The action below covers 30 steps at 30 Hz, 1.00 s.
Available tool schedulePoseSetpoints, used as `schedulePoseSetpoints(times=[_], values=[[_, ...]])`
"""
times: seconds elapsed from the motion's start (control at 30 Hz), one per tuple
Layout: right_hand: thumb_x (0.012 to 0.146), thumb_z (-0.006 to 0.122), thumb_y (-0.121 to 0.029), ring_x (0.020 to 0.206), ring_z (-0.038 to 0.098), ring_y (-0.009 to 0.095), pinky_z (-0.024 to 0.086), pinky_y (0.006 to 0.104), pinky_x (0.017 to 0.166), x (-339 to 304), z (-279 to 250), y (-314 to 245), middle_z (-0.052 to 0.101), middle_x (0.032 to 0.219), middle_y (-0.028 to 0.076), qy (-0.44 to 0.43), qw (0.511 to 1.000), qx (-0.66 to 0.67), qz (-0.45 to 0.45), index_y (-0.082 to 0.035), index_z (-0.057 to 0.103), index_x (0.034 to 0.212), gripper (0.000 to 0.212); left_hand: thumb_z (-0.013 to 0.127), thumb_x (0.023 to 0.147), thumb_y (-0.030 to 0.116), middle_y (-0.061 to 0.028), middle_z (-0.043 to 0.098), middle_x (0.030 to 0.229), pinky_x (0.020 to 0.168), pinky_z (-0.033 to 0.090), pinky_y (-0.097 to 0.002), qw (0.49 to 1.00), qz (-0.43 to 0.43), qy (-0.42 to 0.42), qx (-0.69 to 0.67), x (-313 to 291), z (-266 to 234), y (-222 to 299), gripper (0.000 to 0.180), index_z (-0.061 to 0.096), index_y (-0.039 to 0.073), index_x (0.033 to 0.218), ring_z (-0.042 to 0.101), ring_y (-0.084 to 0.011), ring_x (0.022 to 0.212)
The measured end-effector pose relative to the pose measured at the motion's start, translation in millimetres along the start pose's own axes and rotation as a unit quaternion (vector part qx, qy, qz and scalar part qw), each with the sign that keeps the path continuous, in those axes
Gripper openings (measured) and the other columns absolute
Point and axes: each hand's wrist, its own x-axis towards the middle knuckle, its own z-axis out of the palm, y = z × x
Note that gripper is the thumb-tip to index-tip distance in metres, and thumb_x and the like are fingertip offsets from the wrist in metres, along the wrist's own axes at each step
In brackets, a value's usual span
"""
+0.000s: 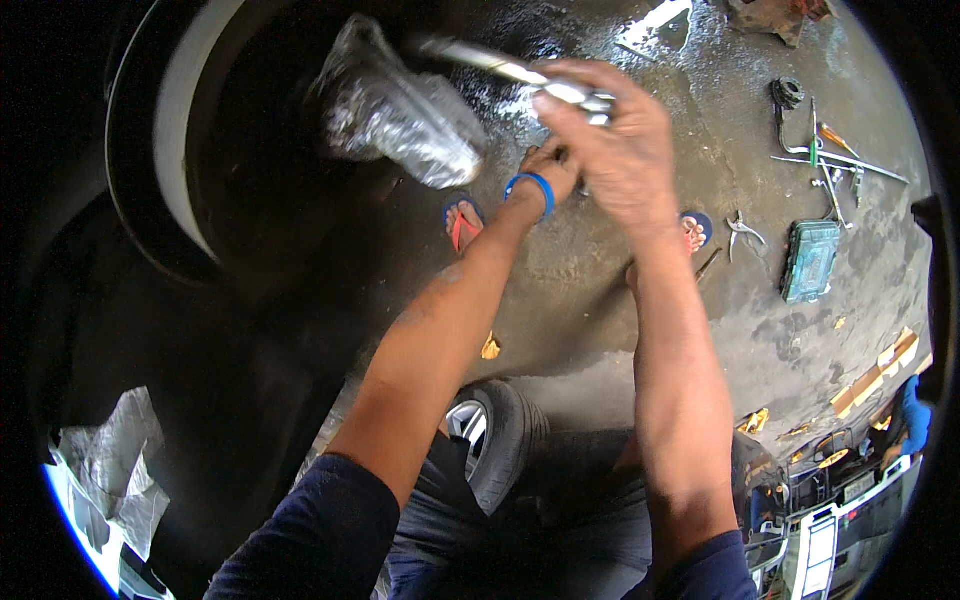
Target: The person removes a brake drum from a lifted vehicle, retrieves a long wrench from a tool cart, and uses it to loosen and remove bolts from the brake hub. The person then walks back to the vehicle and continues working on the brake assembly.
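Note:
My right hand, raised over the wet floor, is closed round the end of a shiny chrome ratchet wrench. The tool points to the far left and is smeared by motion. Lower down and just left of it is my left hand, with a blue band on its wrist. Its fingers are curled in; a small dark bit shows by them, too hidden to name. Left of both hands, a crumpled clear plastic sheet hangs by a dark surface.
Pliers, a teal case, a screwdriver and several metal tools lie on the floor at right. A tyre is close to my legs. A pale curved rim stands far left. Another person's blue sleeve shows at right.

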Motion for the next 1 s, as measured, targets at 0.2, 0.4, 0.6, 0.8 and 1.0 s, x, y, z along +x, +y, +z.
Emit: schedulePoseSetpoints(times=[0.2, 0.4, 0.6, 0.8, 1.0], values=[[0.087, 0.076, -0.017, 0.064, 0.055, 0.011, 0.049, 0.0278, 0.062, -50, -26, 9, 0.06, 0.073, 0.005, 0.189, 0.942, 0.212, 0.179, 0.004, 0.06, 0.116, 0.039, 0.058, 0.091, 0.053, -0.0249, 0.066, 0.108, 0.092, 0.048, -0.048, 0.985, -0.04, 0.084, 0.146, -130, 17, -29, 0.056, 0.065, 0.003, 0.113, 0.062, -0.0427, 0.102], [0.086, 0.077, -0.017, 0.057, 0.046, 0.012, 0.042, 0.03, 0.051, -78, 22, 14, 0.049, 0.073, 0.002, 0.158, 0.866, 0.33, 0.341, -0.001, 0.056, 0.099, 0.029, 0.062, 0.092, 0.043, -0.028, 0.067, 0.085, 0.074, 0.053, -0.0477, 0.986, -0.111, 0.051, 0.113, -305, -57, 6, 0.046, 0.066, -0.002, 0.1, 0.067, -0.0449, 0.082], [0.091, 0.071, -0.017, 0.054, 0.039, 0.009, 0.034, 0.0252, 0.047, -90, 75, 1, 0.043, 0.065, -0.002, 0.093, 0.801, 0.413, 0.423, 0.001, 0.059, 0.096, 0.022, 0.068, 0.091, 0.024, -0.0268, 0.067, 0.084, 0.071, 0.054, -0.0424, 0.973, -0.228, -0.041, -0.014, -402, -122, 86, 0.028, 0.065, -0.002, 0.1, 0.07, -0.0407, 0.083], [0.097, 0.06, -0.02, 0.052, 0.033, 0.002, 0.03, 0.0177, 0.044, -72, 74, -11, 0.036, 0.061, -0.009, 0.067, 0.807, 0.412, 0.417, 0.007, 0.06, 0.106, 0.028, 0.066, 0.091, 0.017, -0.0235, 0.068, 0.082, 0.071, 0.055, -0.0403, 0.985, -0.16, 0.014, -0.07, -418, -135, 110, 0.023, 0.063, 0.0, 0.107, 0.072, -0.0368, 0.08], [0.1, 0.054, -0.015, 0.052, 0.031, 0.002, 0.029, 0.0169, 0.043, -53, 71, -9, 0.034, 0.061, -0.007, 0.047, 0.861, 0.303, 0.405, 0.009, 0.059, 0.11, 0.027, 0.066, 0.093, 0.018, -0.0222, 0.067, 0.082, 0.068, 0.053, -0.0407, 0.984, -0.141, 0.025, -0.102, -424, -124, 102, 0.024, 0.062, 0.001, 0.109, 0.07, -0.037, 0.076]])
